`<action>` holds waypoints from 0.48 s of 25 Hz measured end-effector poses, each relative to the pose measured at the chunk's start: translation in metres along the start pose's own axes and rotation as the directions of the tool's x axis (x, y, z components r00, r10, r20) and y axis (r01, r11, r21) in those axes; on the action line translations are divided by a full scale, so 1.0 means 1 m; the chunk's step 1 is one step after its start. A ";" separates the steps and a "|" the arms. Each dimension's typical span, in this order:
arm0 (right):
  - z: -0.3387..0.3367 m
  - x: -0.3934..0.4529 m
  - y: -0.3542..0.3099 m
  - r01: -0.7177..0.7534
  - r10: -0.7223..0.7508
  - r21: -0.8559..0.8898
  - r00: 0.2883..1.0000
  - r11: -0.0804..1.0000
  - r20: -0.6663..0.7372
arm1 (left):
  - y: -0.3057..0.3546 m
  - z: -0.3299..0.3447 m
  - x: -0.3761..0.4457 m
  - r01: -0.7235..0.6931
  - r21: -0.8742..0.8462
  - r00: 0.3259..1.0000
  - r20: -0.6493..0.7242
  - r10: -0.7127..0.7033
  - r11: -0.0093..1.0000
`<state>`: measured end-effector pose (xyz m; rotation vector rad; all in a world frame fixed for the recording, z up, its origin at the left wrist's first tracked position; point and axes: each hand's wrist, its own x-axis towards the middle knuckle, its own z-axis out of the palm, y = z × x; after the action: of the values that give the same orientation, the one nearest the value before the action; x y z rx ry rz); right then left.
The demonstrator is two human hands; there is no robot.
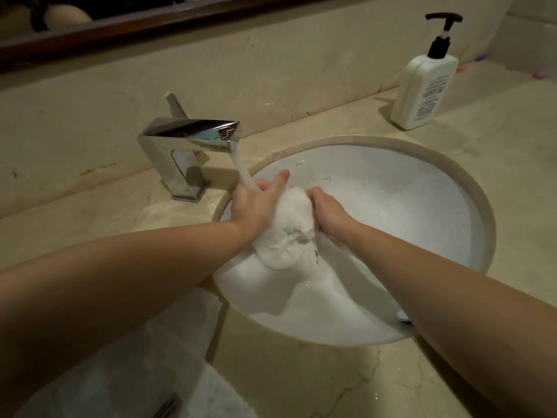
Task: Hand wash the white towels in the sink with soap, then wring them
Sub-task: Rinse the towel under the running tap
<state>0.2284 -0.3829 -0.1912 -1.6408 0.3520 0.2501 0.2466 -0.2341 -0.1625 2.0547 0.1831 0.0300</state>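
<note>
A wet white towel (286, 236) with a few dark marks is bunched up over the round white sink (422, 206), its lower part trailing into the basin. My left hand (256, 203) presses against the towel's left side with fingers stretched out, under the running water. My right hand (327, 209) grips the towel's right side with curled fingers. Water streams from the chrome faucet (193, 143) onto my left hand.
A white soap pump bottle (425, 82) with a black pump stands on the beige marble counter (497, 131) at the back right. Another white towel (135, 372) lies on the counter at the front left. A dark-framed mirror (120, 28) runs along the wall.
</note>
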 end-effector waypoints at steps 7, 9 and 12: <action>0.002 0.004 0.007 0.130 -0.179 -0.409 0.980 0.903 -0.085 | -0.014 0.031 -0.014 0.010 0.055 0.969 0.244 -0.023 0.998; 0.009 0.009 0.004 0.166 -0.205 -0.524 0.979 0.835 -0.015 | -0.019 0.034 -0.018 0.071 0.057 0.965 0.247 -0.083 0.996; 0.016 0.012 0.007 0.175 -0.190 -0.586 0.981 0.791 0.037 | -0.025 0.037 -0.014 0.149 0.051 0.954 0.253 -0.157 0.987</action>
<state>0.2376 -0.3686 -0.2037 -2.2829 0.1283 0.2019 0.2337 -0.2572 -0.2013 2.0476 0.1818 -0.3362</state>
